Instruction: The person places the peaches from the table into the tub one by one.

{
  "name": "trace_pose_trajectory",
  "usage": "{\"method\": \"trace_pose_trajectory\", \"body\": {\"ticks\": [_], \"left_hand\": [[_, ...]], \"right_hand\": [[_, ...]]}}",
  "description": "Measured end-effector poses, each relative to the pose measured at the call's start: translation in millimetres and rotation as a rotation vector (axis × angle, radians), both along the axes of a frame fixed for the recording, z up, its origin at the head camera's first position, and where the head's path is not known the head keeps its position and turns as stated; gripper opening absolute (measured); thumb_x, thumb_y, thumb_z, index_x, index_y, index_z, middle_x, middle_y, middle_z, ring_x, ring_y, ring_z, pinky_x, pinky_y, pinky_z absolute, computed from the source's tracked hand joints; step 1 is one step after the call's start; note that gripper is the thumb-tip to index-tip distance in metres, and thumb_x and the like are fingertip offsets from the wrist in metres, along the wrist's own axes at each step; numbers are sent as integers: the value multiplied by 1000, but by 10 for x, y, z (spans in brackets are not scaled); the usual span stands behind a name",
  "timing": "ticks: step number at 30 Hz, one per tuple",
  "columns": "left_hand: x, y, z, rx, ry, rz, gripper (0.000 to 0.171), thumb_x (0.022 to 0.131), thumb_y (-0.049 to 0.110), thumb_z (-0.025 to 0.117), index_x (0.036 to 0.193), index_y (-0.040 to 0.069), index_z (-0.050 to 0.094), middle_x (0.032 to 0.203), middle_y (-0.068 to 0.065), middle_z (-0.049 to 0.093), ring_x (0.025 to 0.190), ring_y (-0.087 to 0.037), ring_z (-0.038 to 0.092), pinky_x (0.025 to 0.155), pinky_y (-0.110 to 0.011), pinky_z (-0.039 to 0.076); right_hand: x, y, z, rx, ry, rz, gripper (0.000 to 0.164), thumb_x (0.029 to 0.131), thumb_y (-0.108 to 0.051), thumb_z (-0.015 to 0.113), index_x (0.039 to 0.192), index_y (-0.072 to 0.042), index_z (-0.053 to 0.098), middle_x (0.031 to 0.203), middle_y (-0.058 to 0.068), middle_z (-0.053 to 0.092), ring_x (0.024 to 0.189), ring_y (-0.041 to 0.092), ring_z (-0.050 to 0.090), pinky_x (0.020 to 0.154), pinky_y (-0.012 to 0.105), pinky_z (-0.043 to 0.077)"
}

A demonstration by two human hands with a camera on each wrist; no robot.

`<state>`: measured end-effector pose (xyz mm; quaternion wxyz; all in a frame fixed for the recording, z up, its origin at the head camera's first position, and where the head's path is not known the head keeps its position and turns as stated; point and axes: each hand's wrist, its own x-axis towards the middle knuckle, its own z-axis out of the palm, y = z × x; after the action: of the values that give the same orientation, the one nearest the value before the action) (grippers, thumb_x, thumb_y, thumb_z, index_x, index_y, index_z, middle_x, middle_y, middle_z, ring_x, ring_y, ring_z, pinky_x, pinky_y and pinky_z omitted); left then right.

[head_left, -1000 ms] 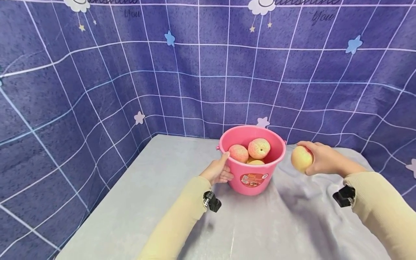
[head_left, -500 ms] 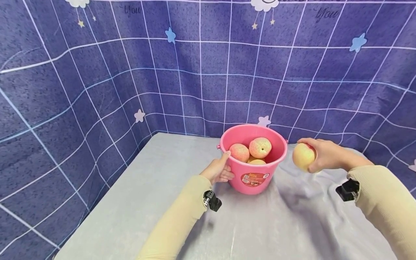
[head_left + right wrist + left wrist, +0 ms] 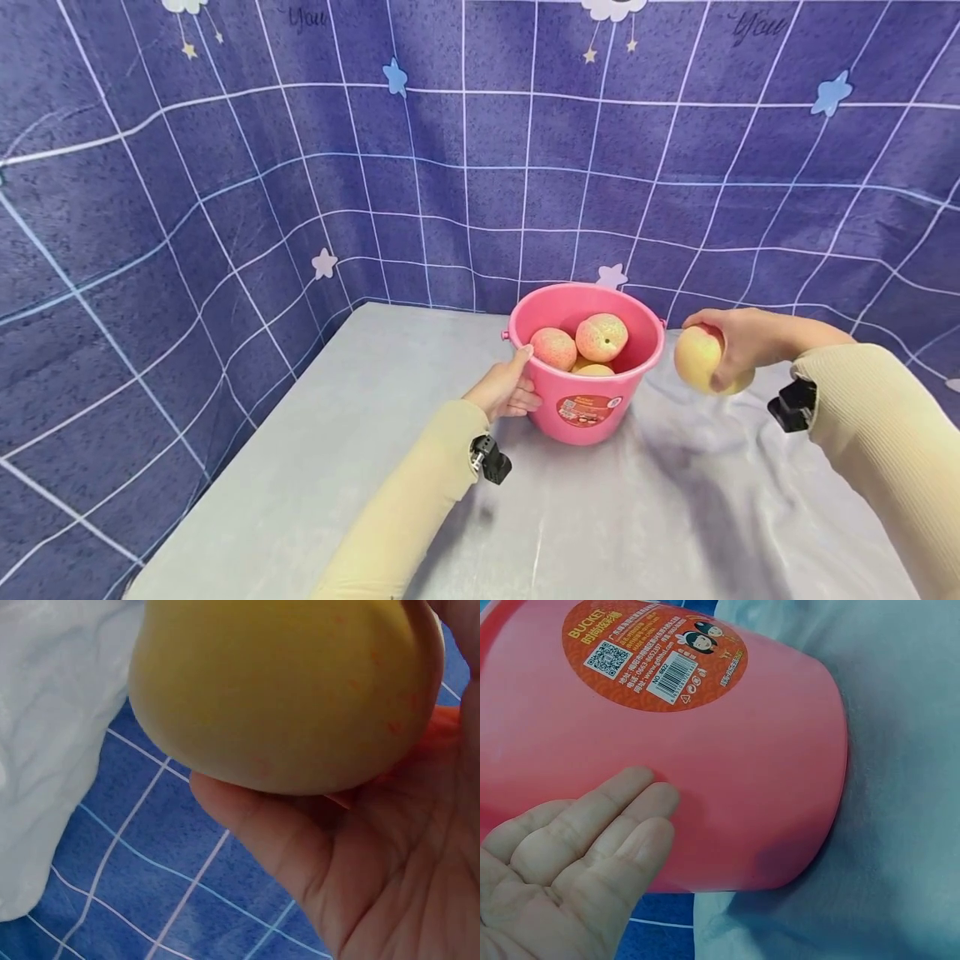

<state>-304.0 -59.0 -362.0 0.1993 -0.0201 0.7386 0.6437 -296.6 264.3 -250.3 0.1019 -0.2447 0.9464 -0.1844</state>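
Observation:
A pink bucket (image 3: 600, 432) with a red oval label stands on the grey cloth, several peaches inside. Two reddish-yellow peaches (image 3: 553, 349) show on top, with a yellow one partly under them. My left hand (image 3: 504, 392) holds the bucket at its left side, thumb at the rim. In the left wrist view, several fingers (image 3: 592, 825) lie against the outer wall. Right of the bucket, my right hand (image 3: 750, 337) grips a yellow peach (image 3: 285, 697) between thumb and fingers. More yellow shows below that thumb in the head view.
Grey cloth (image 3: 337, 467) covers the table, wrinkled on the right side. A blue curtain (image 3: 420, 192) with white grid lines and stars rises behind and along the left. Small black cameras (image 3: 793, 406) sit on both wrists.
My right hand has turned slightly around the peach, and its forearm has come up a little in view. The left hand stays on the bucket. The whole view has shifted slightly.

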Motion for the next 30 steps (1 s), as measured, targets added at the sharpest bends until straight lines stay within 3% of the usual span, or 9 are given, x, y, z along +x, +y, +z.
{"method": "trace_pose_trajectory", "body": {"ticks": [14,19,25,30], "left_hand": [[-8,0,-44,1,13,-5,84,97,57,32,118,-21,50,106,-34,63,103,-41,63,95,-49,45],[-3,-7,-19,5,20,-9,85,96,58,32,118,-22,49,107,-34,63,104,-42,62,95,-49,45],[9,-11,-7,13,20,-5,84,96,57,34,119,-22,49,106,-35,63,104,-42,62,95,-50,45],[17,-9,-26,15,17,-1,82,97,55,34,117,-22,50,105,-35,63,103,-41,63,94,-49,46]], "right_hand": [[-53,-139,153,-45,-11,1,68,54,-2,81,113,6,48,93,7,59,83,22,55,71,34,48],[-40,-227,193,-75,64,-18,73,53,-7,84,115,4,48,95,9,61,83,24,56,69,35,48],[3,-367,181,-192,241,-47,82,55,-13,88,125,-1,47,103,17,63,85,26,59,74,39,47],[19,-473,114,-304,254,-86,85,60,-13,87,132,-3,44,112,23,61,92,31,59,78,42,46]]}}
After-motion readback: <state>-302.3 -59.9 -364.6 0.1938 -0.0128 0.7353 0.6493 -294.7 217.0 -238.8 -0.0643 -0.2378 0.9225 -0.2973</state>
